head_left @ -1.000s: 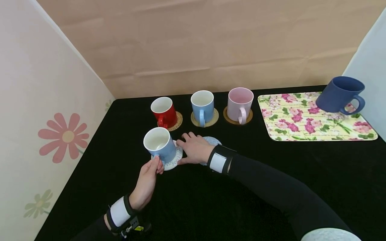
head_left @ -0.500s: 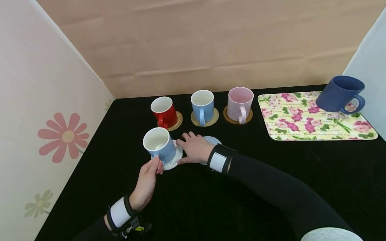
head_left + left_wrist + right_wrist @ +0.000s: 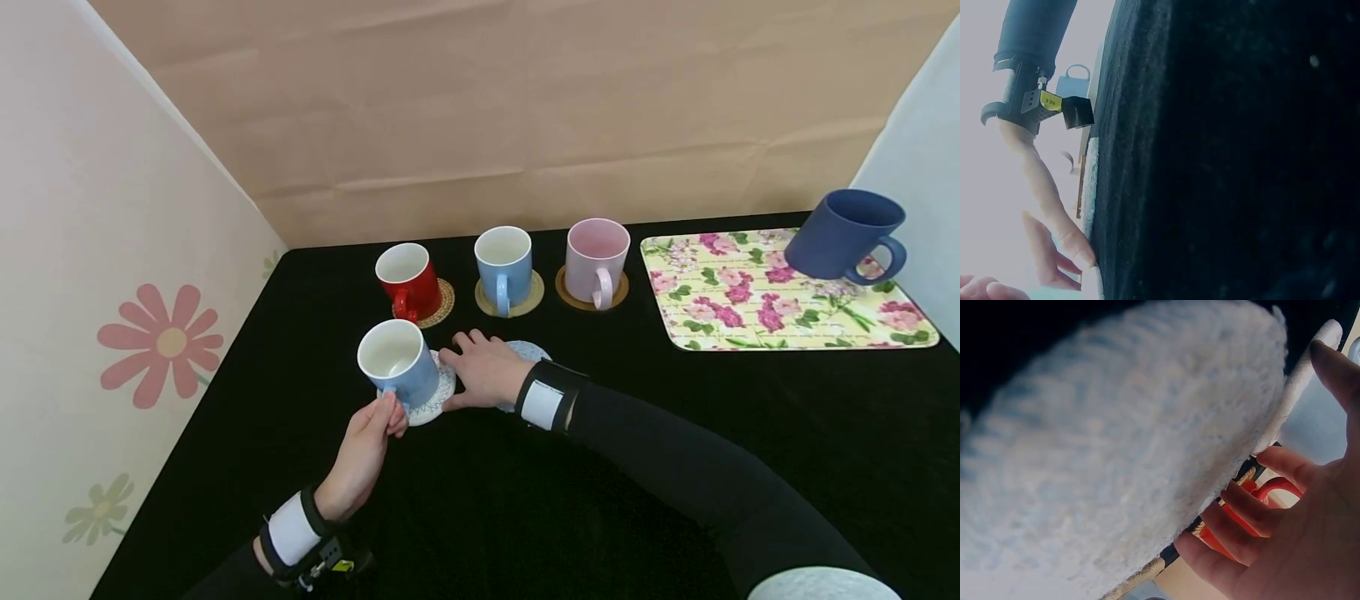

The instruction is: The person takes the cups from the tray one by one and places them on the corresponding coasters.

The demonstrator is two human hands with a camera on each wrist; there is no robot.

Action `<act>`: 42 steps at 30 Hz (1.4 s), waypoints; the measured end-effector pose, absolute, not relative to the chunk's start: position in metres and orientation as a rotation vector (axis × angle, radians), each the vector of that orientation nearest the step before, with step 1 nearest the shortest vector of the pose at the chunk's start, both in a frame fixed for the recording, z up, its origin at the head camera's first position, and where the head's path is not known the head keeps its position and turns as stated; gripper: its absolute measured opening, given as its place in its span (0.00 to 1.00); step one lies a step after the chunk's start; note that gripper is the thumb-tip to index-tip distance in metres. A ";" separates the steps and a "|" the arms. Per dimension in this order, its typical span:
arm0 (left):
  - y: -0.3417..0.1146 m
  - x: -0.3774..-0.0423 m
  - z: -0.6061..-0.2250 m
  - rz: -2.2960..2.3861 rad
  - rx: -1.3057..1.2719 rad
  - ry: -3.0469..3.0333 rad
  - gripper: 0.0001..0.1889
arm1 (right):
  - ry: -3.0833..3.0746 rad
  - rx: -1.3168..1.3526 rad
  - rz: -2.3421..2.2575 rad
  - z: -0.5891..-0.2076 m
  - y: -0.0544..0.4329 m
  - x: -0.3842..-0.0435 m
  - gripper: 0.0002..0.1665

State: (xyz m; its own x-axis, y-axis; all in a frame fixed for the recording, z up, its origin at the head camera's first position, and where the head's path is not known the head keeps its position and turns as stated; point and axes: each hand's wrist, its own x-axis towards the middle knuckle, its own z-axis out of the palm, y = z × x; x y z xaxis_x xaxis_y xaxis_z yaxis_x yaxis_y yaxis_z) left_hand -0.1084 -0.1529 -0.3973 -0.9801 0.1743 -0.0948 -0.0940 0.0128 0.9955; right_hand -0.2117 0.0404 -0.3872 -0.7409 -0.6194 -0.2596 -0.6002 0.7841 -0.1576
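In the head view, a light blue mug (image 3: pixel 397 363) with a white inside sits on a white patterned round coaster (image 3: pixel 433 407). My left hand (image 3: pixel 362 454) pinches its handle from the near side. From the right, my right hand (image 3: pixel 491 371) touches the same coaster's edge with thumb and index finger spread apart. The right wrist view shows the fingers (image 3: pixel 1225 550) of that hand extended, the thumb on the coaster's rim. Beneath the right palm and wrist lies a light blue coaster (image 3: pixel 528 350), partly covered.
Behind stand a red mug (image 3: pixel 420 292), another light blue mug (image 3: pixel 512 279) and a pink mug (image 3: pixel 588 271), each with a coaster. A dark blue mug (image 3: pixel 838 237) is on a floral placemat (image 3: pixel 712 321) at right. A speckled pale rounded object (image 3: pixel 821 585) shows at the bottom edge.
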 end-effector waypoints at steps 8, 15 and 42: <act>-0.155 -0.108 -0.397 2.064 0.042 2.089 0.21 | 2.669 -0.945 -0.098 -0.388 0.038 -0.212 0.49; -0.157 -0.108 -0.398 2.061 0.038 2.086 0.20 | 2.669 -0.954 -0.095 -0.388 0.036 -0.211 0.49; -0.204 -0.146 -0.320 0.498 0.515 3.049 0.20 | 2.710 -1.156 -0.518 -0.383 0.172 -0.184 0.32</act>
State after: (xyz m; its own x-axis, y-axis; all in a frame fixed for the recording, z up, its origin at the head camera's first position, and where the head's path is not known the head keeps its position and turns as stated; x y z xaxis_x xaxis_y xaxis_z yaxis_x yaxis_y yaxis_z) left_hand -0.1455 -0.2042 -0.3202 -0.9459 0.3215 0.0427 0.3184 0.8953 0.3114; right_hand -0.1843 0.1720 -0.3833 -0.6916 -0.7223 -0.0026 -0.6703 0.6432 -0.3701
